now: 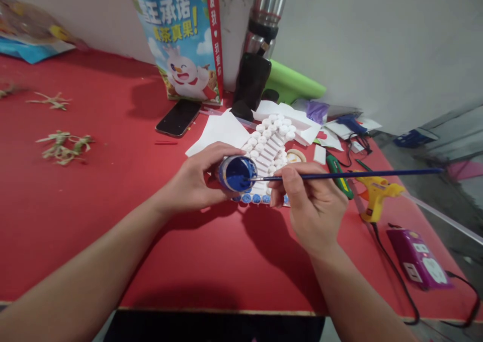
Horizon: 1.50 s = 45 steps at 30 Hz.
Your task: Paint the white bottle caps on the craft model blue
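Observation:
My left hand is closed around a small paint jar, tilted so that its blue inside faces me. Pinched in my right hand is a long thin paintbrush, its tip inside the jar's mouth. Behind both hands lies a white model with steps and many round white pieces. Blue round pieces line its near edge, partly hidden by my hands. A round lid lies just beyond my right hand.
On the red table stand a colourful bag and a steel flask at the back. A phone lies left of white paper. At right are a yellow glue gun, a purple power box and cords. Twisted straw pieces lie left.

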Motion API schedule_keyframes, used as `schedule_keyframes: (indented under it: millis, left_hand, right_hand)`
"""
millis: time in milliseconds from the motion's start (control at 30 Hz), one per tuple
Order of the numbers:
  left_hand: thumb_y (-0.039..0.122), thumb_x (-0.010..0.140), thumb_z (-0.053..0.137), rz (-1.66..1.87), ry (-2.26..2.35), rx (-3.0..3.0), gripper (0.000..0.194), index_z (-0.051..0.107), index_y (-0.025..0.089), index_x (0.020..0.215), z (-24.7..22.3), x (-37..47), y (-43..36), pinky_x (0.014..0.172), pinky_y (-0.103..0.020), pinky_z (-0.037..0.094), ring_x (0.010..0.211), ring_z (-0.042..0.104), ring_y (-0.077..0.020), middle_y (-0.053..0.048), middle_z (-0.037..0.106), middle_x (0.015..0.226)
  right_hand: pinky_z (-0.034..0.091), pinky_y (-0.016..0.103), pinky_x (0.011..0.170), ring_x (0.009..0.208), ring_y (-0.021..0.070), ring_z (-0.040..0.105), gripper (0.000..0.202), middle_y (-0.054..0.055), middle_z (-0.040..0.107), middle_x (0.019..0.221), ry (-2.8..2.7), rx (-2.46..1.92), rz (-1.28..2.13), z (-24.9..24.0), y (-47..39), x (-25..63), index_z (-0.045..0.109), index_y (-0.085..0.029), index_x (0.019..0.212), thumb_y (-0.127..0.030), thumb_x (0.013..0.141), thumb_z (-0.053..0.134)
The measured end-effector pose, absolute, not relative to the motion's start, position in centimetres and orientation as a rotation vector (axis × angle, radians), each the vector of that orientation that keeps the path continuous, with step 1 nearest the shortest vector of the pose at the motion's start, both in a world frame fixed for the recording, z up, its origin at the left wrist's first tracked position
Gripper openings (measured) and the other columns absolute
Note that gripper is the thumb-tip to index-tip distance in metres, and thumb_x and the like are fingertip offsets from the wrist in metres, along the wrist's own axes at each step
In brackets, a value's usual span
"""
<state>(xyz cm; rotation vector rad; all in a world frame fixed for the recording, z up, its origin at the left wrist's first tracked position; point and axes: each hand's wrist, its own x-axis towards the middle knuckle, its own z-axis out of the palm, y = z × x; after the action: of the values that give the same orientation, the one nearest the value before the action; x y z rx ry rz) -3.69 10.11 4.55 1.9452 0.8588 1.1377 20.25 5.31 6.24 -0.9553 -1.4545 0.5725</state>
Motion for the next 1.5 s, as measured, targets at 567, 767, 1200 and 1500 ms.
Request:
schedule_keyframes:
  millis: [567,767,1200,1500]
  left_hand:
    - [0.032,0.083,0.099,1.110,0.886,1.923,0.054,0.083,0.025,0.133,4.5,-3.5,10.0,0.111,-0.050,0.067,0.127,0.078,-0.0357,-0.015,0.080,0.140]
    - [0.039,0.080,0.104,1.154,0.990,1.847,0.061,0.082,0.025,0.136,4.1,-3.7,10.2,0.101,-0.046,0.069,0.124,0.079,-0.0354,-0.015,0.080,0.144]
    - [0.044,0.064,0.113,1.384,1.145,1.490,0.077,0.080,0.024,0.131,3.1,-4.0,11.4,0.108,-0.051,0.070,0.121,0.082,-0.0364,-0.009,0.087,0.127]
    - [0.039,0.065,0.112,1.369,1.122,1.502,0.075,0.079,0.023,0.131,3.3,-3.9,11.3,0.107,-0.049,0.069,0.122,0.082,-0.0359,-0.010,0.087,0.129]
  right_hand:
    - [0.058,0.027,0.056,0.054,0.0119,0.070,0.017,-0.004,0.078,0.075,-1.521,-1.031,0.563,5.7,5.1,20.6,0.082,-0.028,0.099,-0.036,0.114,0.078]
    - [0.057,0.029,0.050,0.052,0.0137,0.070,0.018,-0.003,0.079,0.077,-1.366,-0.985,0.560,6.4,4.8,20.2,0.083,-0.029,0.099,-0.040,0.112,0.080]
    - [0.055,0.031,0.057,0.051,0.0138,0.068,0.022,-0.005,0.075,0.065,-1.559,-1.069,0.660,4.7,5.4,20.3,0.082,-0.029,0.092,-0.040,0.111,0.079]
    - [0.054,0.030,0.057,0.055,0.0146,0.069,0.021,-0.005,0.075,0.066,-1.672,-1.081,0.573,4.8,5.6,19.6,0.080,-0.030,0.092,-0.037,0.112,0.075]
